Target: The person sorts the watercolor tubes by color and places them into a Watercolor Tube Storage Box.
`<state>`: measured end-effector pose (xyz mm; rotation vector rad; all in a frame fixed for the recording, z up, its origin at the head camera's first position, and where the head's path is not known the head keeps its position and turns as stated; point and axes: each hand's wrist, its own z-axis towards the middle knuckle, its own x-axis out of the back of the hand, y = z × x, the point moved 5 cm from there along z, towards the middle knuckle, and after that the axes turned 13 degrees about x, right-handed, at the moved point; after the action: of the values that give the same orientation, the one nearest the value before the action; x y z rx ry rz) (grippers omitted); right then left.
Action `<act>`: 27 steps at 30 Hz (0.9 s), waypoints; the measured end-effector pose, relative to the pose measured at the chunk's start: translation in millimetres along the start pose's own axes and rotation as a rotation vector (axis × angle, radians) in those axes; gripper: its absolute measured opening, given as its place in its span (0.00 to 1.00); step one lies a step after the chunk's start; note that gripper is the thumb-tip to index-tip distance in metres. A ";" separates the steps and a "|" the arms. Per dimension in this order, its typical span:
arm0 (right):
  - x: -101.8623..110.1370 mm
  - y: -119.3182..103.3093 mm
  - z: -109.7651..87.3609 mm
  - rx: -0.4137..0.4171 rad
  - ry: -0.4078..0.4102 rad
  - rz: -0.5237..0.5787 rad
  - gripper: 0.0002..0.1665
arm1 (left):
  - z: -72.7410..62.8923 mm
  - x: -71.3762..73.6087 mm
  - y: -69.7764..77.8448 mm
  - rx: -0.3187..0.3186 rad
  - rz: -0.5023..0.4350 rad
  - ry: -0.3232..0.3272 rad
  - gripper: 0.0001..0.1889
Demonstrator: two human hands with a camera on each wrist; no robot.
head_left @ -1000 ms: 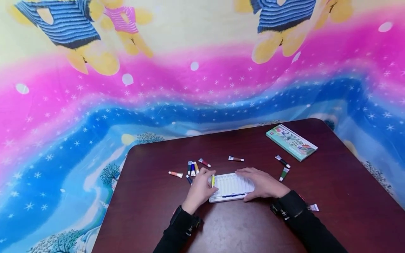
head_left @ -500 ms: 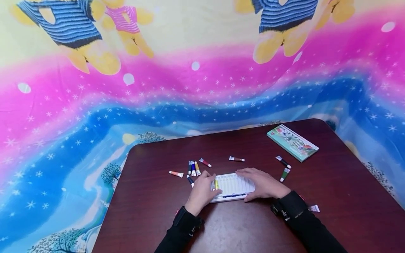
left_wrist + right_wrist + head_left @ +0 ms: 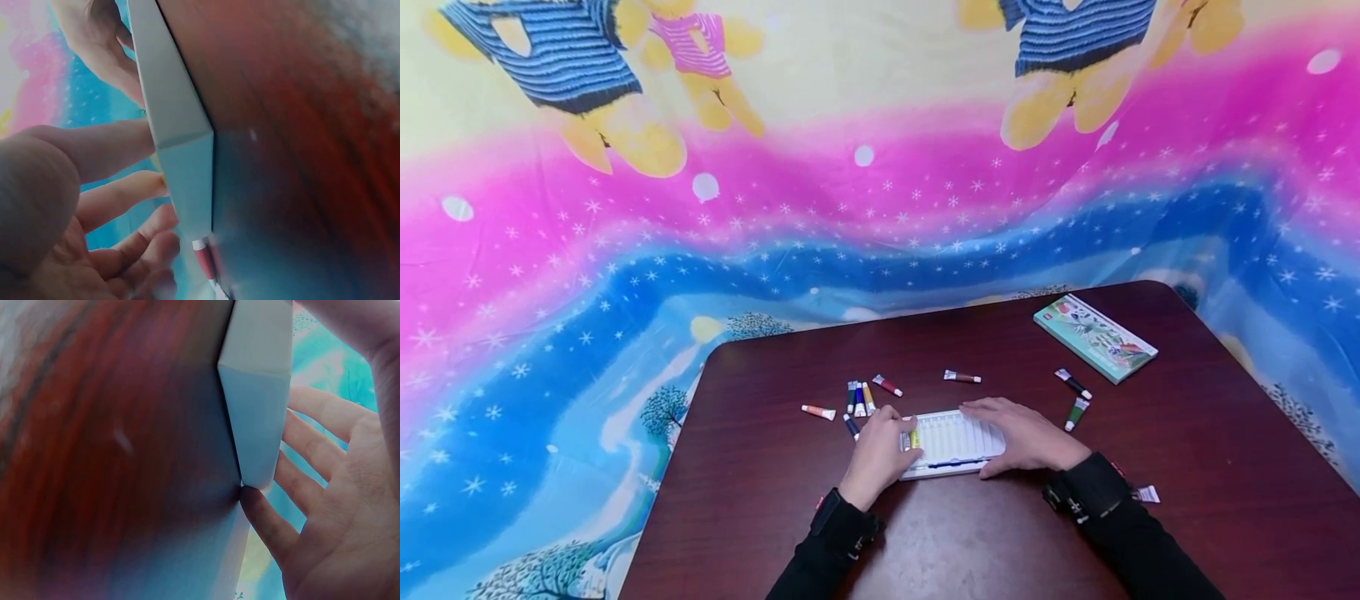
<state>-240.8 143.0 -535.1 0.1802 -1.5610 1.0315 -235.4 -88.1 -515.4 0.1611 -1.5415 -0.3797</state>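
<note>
Head view: midway between the side edges of a dark wooden worktop (image 3: 722, 500), a white slotted tray (image 3: 943, 474) holds a yellow paint tube (image 3: 914, 437) at its left end; the left hand (image 3: 876, 458) pinches that tube between thumb and finger. The right hand (image 3: 1028, 440) spans and grips the tray's right end. Left wrist view: thumb and fingertips meet the tray's rim, the tube mostly hidden. Right wrist view: fingers brace the tray's far side. Seating the tube well probably needs even pressure at both ends, tray steady.
</note>
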 end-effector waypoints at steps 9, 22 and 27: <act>0.0 0.5 0.6 0.008 0.004 -0.005 0.61 | -1.7 0.7 3.0 -0.052 0.185 0.064 0.25; -2.0 2.5 1.1 -0.011 -0.005 0.009 0.61 | 0.8 4.4 -3.0 -0.009 0.069 -0.032 0.30; -2.5 2.9 1.2 -0.004 0.000 -0.002 0.61 | -0.2 6.6 -6.3 -0.044 0.056 -0.094 0.49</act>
<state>-242.8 142.8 -538.7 0.1783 -1.5625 1.0267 -236.2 -96.2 -511.3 0.0664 -1.6258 -0.3811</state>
